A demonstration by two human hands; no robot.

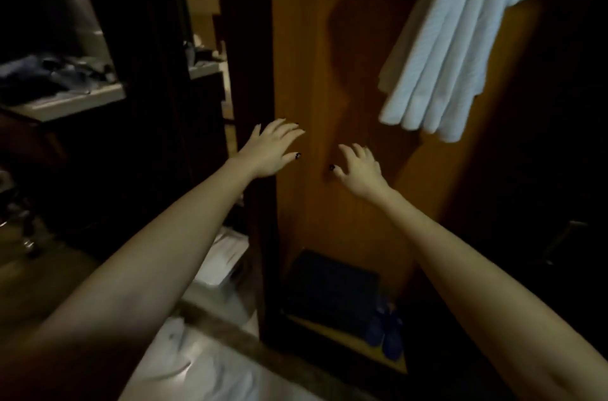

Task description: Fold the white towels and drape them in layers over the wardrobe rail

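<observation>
The white towels [437, 55] hang in layered folds at the upper right of the wardrobe [312, 71]. They are above and to the right of both hands and well apart from them. What they hang from is not clear. The left hand [271, 150] and right hand [360, 170] reach toward its wooden back, fingers spread and loosely bent, holding nothing. On the wardrobe floor lie 1 dark flat object [332, 289] and blue footwear [386, 331] just beside it.

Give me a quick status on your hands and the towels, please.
Left hand open, empty. Right hand open, empty. White towels hanging in folds upper right, no hand on them; rail out of view. Nothing between hands and towels.
</observation>
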